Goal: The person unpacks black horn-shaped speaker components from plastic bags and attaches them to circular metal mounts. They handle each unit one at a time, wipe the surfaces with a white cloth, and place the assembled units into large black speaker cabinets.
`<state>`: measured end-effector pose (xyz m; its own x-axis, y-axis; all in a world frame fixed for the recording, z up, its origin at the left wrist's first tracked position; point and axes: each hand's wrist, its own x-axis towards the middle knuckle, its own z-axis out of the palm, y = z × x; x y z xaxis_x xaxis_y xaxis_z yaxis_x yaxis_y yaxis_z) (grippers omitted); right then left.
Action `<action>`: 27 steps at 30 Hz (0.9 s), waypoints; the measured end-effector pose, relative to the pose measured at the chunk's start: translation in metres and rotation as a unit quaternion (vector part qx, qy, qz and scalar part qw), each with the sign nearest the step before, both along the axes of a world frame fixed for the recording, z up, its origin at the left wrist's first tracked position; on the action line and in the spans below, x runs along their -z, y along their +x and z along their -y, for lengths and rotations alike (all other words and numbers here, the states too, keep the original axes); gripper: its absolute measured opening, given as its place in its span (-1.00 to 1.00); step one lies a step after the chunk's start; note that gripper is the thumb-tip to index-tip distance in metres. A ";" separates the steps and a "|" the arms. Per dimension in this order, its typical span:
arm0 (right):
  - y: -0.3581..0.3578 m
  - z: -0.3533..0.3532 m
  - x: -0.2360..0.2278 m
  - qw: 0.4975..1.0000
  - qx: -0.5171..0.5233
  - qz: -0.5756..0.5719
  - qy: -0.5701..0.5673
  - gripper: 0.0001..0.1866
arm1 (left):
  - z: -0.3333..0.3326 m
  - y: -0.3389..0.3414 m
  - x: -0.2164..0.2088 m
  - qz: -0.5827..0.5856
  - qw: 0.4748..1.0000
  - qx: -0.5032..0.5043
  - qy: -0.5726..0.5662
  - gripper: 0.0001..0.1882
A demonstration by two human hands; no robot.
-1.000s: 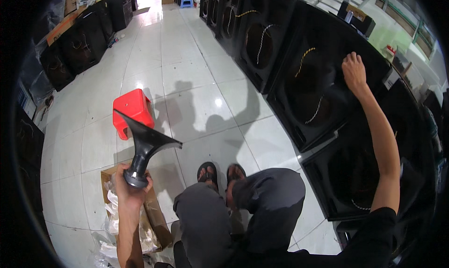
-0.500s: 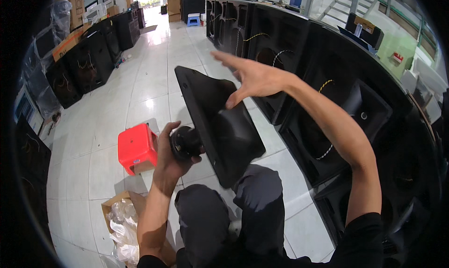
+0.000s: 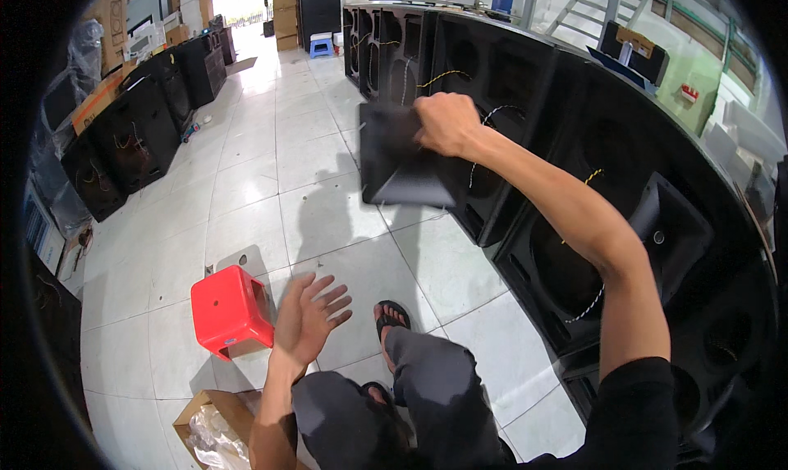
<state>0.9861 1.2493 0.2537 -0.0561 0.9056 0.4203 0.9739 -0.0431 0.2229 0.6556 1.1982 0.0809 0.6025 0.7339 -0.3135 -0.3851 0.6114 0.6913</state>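
My right hand point(image 3: 450, 123) grips the upper right edge of a black speaker horn point(image 3: 402, 162) with a wide rectangular mouth. The horn hangs out in front of me above the tiled floor, close to the row of black speaker cabinets point(image 3: 492, 84) on the right; its back is hidden. Lower down, over my knees, my left hand point(image 3: 309, 318) is empty, palm up with its fingers spread. A red plastic stool point(image 3: 226, 310) stands on the floor just left of that hand.
An open cardboard box point(image 3: 197, 404) with clear plastic bags lies at the lower left. Another horn point(image 3: 669, 240) sits in a cabinet on the right, where twisted wires hang out. More black cabinets point(image 3: 131, 133) line the left side. A blue stool point(image 3: 321, 46) stands far back.
My left hand has let go of the horn's round rear end. My right hand, open before, now grips the horn's edge and has carried it forward and away from my lap.
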 end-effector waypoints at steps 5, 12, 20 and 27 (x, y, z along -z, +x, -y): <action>0.110 -0.062 0.024 0.937 0.177 0.215 0.212 -0.86 | -0.002 -0.001 0.012 -0.007 1.000 0.017 -0.009 -0.45; 0.188 -0.085 -0.001 0.910 0.267 0.231 0.215 -0.91 | 0.001 -0.020 0.008 -0.021 1.000 0.006 -0.007 -0.50; 0.187 -0.072 0.037 0.813 0.181 0.510 0.213 -0.61 | 0.013 -0.011 -0.003 -0.004 0.999 0.000 0.047 -0.41; 0.016 -0.022 0.128 0.922 -0.250 0.275 0.107 -0.74 | 0.038 -0.017 -0.027 -0.021 0.996 -0.011 0.086 -0.45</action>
<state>1.0016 1.2716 0.1254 -0.7021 0.6083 0.3701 0.6263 0.2802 0.7275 0.6384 1.1600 0.1079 0.5752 0.7916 -0.2060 -0.3657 0.4742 0.8009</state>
